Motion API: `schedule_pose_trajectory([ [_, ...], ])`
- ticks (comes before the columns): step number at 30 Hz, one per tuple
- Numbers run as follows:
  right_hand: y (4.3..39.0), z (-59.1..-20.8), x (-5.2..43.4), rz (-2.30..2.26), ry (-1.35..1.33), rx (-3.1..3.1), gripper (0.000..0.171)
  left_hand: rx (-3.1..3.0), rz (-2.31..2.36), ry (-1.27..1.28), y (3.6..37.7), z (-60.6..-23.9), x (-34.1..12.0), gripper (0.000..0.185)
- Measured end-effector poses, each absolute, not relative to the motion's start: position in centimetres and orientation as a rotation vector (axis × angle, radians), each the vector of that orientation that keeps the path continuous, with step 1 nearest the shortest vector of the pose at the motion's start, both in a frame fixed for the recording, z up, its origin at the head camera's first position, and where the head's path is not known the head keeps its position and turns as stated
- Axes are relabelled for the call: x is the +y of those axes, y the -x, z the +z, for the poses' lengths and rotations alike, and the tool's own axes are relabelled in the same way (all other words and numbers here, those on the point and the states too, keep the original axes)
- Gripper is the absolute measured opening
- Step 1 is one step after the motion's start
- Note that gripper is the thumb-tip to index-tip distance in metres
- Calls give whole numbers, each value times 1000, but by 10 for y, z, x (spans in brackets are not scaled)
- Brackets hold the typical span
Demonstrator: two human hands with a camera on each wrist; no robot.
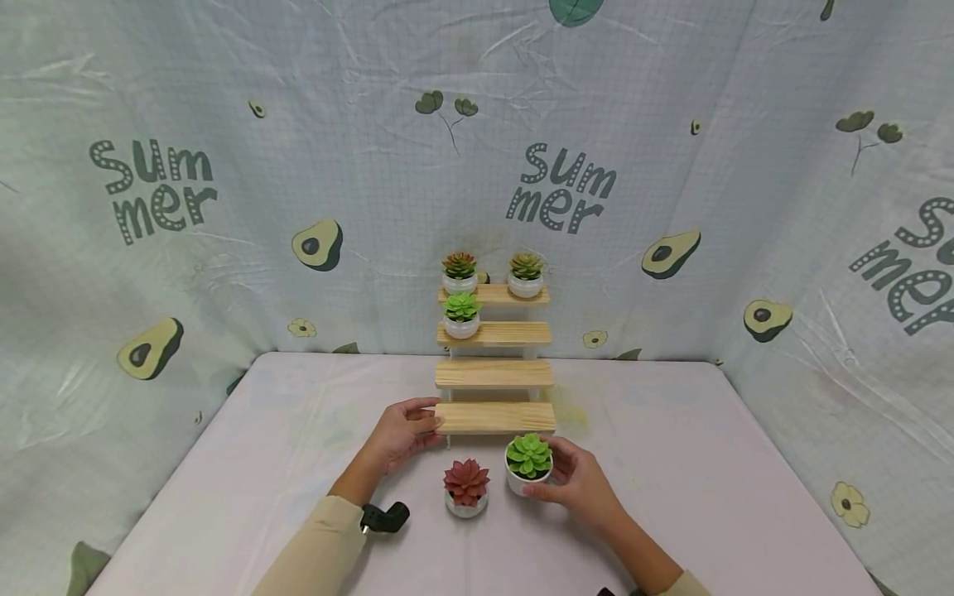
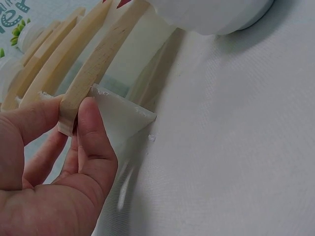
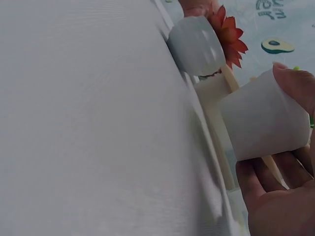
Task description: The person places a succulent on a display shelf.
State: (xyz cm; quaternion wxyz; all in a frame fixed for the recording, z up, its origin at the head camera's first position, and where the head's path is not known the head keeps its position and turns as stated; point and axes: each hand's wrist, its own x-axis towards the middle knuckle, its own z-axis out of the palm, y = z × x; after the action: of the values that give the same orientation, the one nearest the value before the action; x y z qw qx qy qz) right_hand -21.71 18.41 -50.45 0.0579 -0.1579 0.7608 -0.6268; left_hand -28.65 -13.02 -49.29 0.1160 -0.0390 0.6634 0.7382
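Fingers (image 2: pixel 91 132) of left hand (image 1: pixel 402 432) pinch the left end of the bottom step (image 1: pixel 495 417) of the wooden stair shelf (image 1: pixel 495 374); left wrist view shows thumb on the step's end face, other fingers curled behind it. Right hand (image 1: pixel 577 484) grips the green succulent pot (image 1: pixel 528 463): fingers (image 3: pixel 295 83) curled round the white pot wall, thumb on the near side. In the right wrist view the pot sits in the palm, tilted relative to the camera; cannot tell whether its base touches the surface (image 1: pixel 671 497).

Green pot is just in front of the bottom step, toward its right half, near but apart from the wood in the head view. Red succulent pot (image 1: pixel 466 487) stands on the surface just left of it, upright, not touched by either hand.

Shelf has four steps, rising toward the backdrop (image 1: pixel 224 207). Top step carries two pots: reddish-green succulent (image 1: pixel 459 272) left, green succulent (image 1: pixel 526 274) right. Second step from the top carries one bright green succulent (image 1: pixel 462 314) at its left end. Lower two steps bare.

Black wrist camera mount (image 1: pixel 385 517) shows at the left forearm, beige sleeve (image 1: pixel 313 555) behind it. Backdrop is avocado-print cloth with "Summer" lettering, wrapping three sides.
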Motion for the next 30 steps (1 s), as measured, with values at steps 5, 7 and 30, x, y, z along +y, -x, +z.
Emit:
schedule_pose_trajectory([
  [5, 221, -503, 182, -1932, 418, 2321, 75, 1952, 2156, 122, 286, -493, -130, 44],
  [7, 223, -502, 181, -1954, 396, 2312, 75, 1957, 2153, 129, 286, -492, -130, 44],
  [30, 247, -475, 179, -2090, 411, 2279, 76, 1944, 2164, 121, 285, -494, -132, 44],
])
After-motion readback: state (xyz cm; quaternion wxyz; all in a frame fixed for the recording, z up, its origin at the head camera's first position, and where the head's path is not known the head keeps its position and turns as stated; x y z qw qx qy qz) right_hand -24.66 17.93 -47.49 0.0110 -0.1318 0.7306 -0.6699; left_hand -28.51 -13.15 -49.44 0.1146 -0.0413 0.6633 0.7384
